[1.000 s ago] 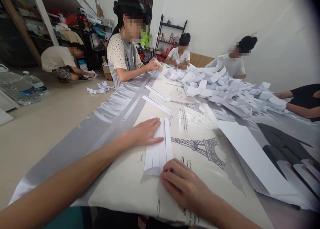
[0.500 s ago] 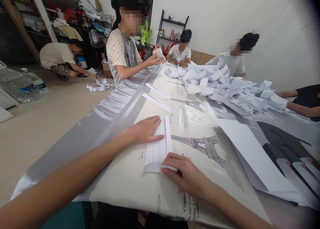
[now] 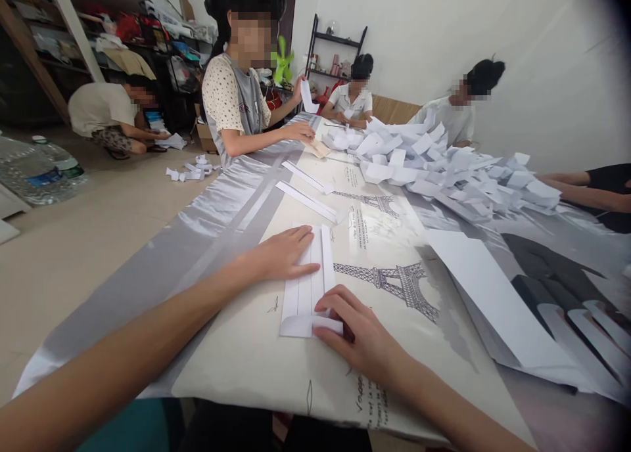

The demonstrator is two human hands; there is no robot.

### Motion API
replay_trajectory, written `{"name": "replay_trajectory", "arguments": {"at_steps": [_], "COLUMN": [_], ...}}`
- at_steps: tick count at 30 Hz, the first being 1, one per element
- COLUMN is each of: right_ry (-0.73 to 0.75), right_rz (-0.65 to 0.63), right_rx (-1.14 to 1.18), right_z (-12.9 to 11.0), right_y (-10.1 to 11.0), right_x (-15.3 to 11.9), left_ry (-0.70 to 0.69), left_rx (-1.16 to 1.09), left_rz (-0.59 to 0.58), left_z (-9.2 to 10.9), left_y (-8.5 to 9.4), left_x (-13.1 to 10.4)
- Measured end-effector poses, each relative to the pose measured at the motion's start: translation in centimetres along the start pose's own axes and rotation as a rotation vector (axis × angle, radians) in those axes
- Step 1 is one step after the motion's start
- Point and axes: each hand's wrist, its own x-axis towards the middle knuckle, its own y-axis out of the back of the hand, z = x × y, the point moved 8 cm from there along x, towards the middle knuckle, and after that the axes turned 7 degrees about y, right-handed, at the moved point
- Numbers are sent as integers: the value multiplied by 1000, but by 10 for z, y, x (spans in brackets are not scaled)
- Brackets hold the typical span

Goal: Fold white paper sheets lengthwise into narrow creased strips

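My left hand point(image 3: 283, 255) lies flat, fingers stretched out, on a set of white paper strips point(image 3: 290, 304) laid side by side on the tablecloth. At their near end, my right hand point(image 3: 362, 330) pinches a curled paper strip point(image 3: 300, 324) between thumb and fingers. The curled part bends up off the strips beneath it; its right end is partly hidden by my fingers. Beyond my left hand, two narrow folded paper strips point(image 3: 306, 202) rest apart from the set.
A large heap of folded white papers point(image 3: 434, 156) covers the table's far right. White sheets point(image 3: 493, 294) lie to my right, beside dark objects point(image 3: 547, 294). Co-workers sit around the table; one person point(image 3: 106, 117) crouches on the floor at left by scattered papers point(image 3: 192, 169).
The near end of the strip has curled up a little more under my right fingers. My left hand stays in place. The co-worker across has lowered one hand and raised a white paper.
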Motion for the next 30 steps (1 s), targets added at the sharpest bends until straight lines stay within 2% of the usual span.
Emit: {"name": "replay_trajectory", "arguments": {"at_steps": [5,7,9,13,18,20,30], "right_ry": [359,485,545,494,373,346,284], "right_rz": [152,119,43,-30,40,23,-36], "right_rx": [-422,-567,-657,-779,-765,-742,-710], "right_z": [-33,-48,-58,-69,-70,-68,-69], "right_y": [9,4,-3,-13,-17,-20,-16], "right_x": [-6,-10,-13,-23,-40,-43,-29], "left_ry": [6,3,2,8,19,21,18], "left_rx": [3,7,8,14,7,1,-24], "left_rz": [-15,-21,-15,-16,-31,-31,-20], "left_z": [0,0,1,1,2,2,-1], "left_y": [1,0,1,1,1,2,1], "left_x": [0,0,0,0,1,1,0]}}
